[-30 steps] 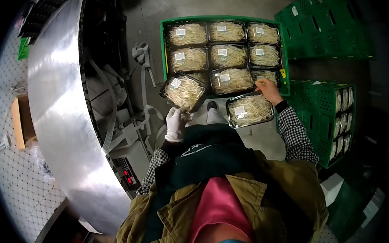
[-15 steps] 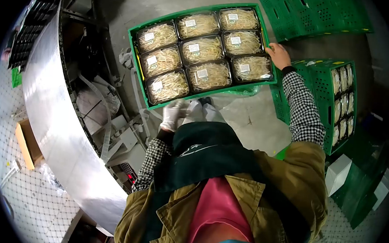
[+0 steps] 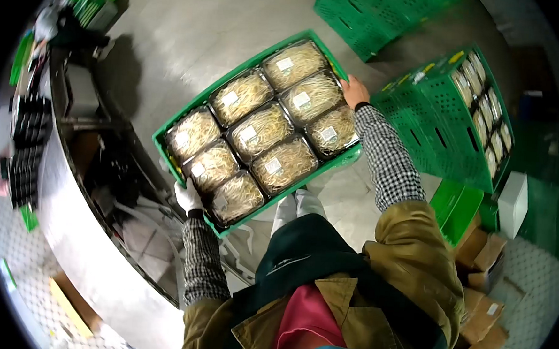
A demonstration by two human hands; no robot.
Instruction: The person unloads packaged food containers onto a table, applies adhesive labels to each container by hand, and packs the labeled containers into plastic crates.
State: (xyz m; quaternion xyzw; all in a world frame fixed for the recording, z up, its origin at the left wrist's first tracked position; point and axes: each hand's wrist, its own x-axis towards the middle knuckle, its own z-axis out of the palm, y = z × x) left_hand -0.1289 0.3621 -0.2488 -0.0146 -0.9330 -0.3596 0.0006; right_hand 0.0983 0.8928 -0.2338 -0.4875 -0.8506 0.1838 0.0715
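A green crate (image 3: 193,106) full of clear-lidded black trays of pale sprouts (image 3: 261,130), set in rows with white labels, is tilted diagonally in front of me. My left hand (image 3: 189,196), in a white glove, is closed on the crate's lower left side. My bare right hand (image 3: 354,91) grips the rim at the right end, its fingers curled over the edge.
Green crates (image 3: 432,133) filled with packed trays stand on the right, and another green stack (image 3: 382,14) is at the top. A curved metal table (image 3: 90,227) runs along the left. Cardboard boxes (image 3: 479,314) and a green bin (image 3: 454,211) lie at the lower right.
Two trays that my hands were touching now sit in the crate's near row. Both hands have moved to the crate's ends, and the crate has turned counterclockwise in view.
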